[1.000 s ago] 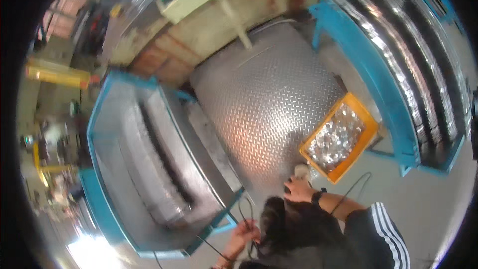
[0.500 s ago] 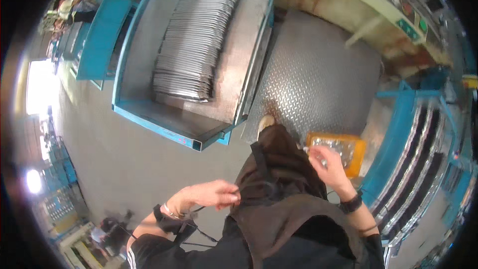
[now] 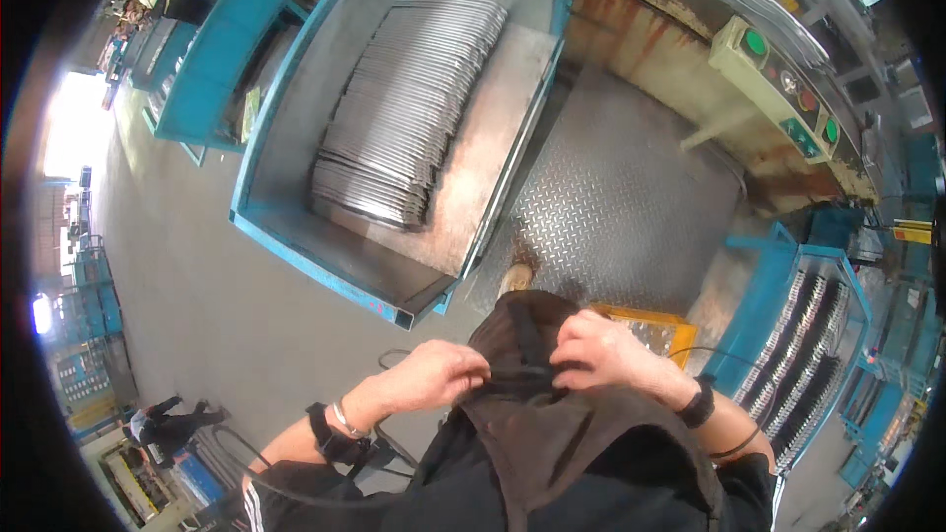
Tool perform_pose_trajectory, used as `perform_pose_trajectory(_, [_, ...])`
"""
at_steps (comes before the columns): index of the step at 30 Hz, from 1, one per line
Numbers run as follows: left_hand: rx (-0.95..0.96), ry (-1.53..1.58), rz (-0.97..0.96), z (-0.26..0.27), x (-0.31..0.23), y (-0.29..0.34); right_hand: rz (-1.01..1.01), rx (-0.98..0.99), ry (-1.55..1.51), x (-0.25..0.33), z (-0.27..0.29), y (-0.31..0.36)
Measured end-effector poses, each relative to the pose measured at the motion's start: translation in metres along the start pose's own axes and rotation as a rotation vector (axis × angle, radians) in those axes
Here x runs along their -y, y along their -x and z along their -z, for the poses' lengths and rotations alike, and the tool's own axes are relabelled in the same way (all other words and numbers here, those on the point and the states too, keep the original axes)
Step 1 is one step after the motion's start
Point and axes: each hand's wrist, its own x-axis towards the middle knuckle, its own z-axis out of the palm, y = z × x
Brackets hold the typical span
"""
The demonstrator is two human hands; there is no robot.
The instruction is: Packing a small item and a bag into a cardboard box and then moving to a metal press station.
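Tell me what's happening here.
A person stands on a steel tread plate, both hands at the chest. The left hand and right hand pinch a strap on a dark brown apron. A blue bin of stacked metal sheets sits ahead on the left.

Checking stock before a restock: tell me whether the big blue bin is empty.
No, the big blue bin holds a stack of grey metal sheets lying along its floor.

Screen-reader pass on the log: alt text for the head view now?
Both hands, left hand and right hand, pinch the dark brown fabric apron at the person's chest. Ahead, a blue metal bin holds stacked grey metal strips.
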Motion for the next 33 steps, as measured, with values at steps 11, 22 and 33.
perform_pose_trajectory(11, [0.133, -0.033, -0.014, -0.015, -0.065, -0.092, -0.051, 0.613, 0.253, -0.029, 0.079, 0.001])
perform_pose_trajectory(22, [0.032, 0.168, 0.001, -0.047, -0.131, -0.168, 0.059, 0.562, 0.220, -0.067, 0.174, 0.055])
perform_pose_trajectory(33, [-0.012, -0.205, 0.034, 0.009, -0.156, -0.259, -0.223, 0.256, -0.323, -0.141, 0.262, 0.037])
